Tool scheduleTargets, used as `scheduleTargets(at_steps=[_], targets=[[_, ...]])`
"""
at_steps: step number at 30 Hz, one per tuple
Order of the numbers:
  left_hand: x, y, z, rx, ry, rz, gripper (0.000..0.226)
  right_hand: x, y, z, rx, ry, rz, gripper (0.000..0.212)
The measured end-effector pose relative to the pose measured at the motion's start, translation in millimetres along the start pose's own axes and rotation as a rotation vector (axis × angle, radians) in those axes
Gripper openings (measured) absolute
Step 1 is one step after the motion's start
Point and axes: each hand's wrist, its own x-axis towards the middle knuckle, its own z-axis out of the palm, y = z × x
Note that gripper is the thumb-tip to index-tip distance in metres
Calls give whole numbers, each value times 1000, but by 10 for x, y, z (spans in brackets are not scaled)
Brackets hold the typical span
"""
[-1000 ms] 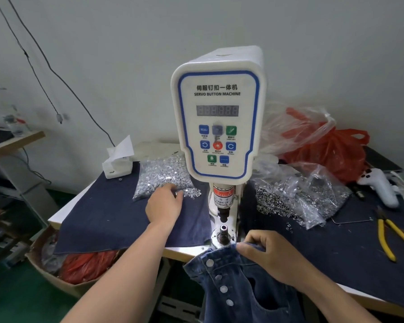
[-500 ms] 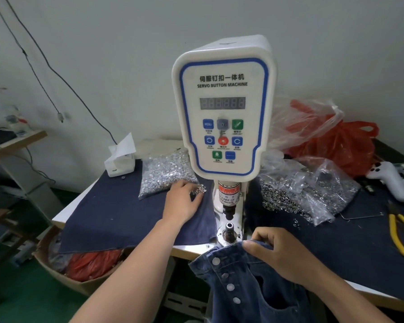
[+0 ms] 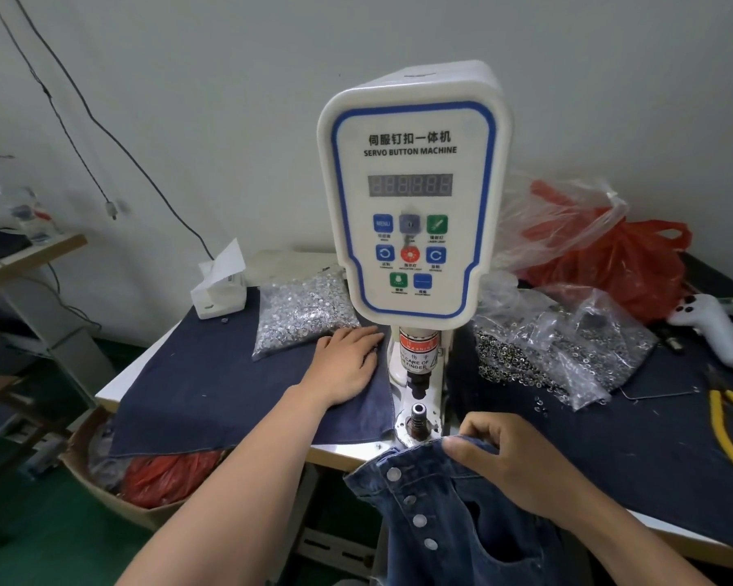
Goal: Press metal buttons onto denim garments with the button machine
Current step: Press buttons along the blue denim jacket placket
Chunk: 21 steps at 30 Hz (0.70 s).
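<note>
On my feed the button machine (image 3: pixel 411 205) carries all the readable text. Its white front panel (image 3: pixel 411 162) has a line of Chinese characters, 伺服钉扣一体机, and under it "SERVO BUTTON MACHINE" in dark capitals. The display (image 3: pixel 410 185) below shows six digit places, none that I can read as a number. One blue key (image 3: pixel 382 223) says "MENU"; the captions under the other keys are too small. The warning label (image 3: pixel 417 357) on the press column reads "CARE OF" and "FINGER".

wall (image 3: pixel 229 78): plain white | floor (image 3: pixel 26 539): green | side table (image 3: pixel 26 255): wooden, left
</note>
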Motion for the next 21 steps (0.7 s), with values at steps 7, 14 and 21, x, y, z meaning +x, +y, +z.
scheduleTargets(at_steps=[7,14,21], targets=[[-175,-115,-78,-181,195,63,13,-5,-6,4,14,0,-2,38],[-338,-148,-138,-217,155,93,15,-5,17,13,22,8,4,40],[-467,-226,-217,-156,294,3,21,-15,1,12,27,14,3,38]])
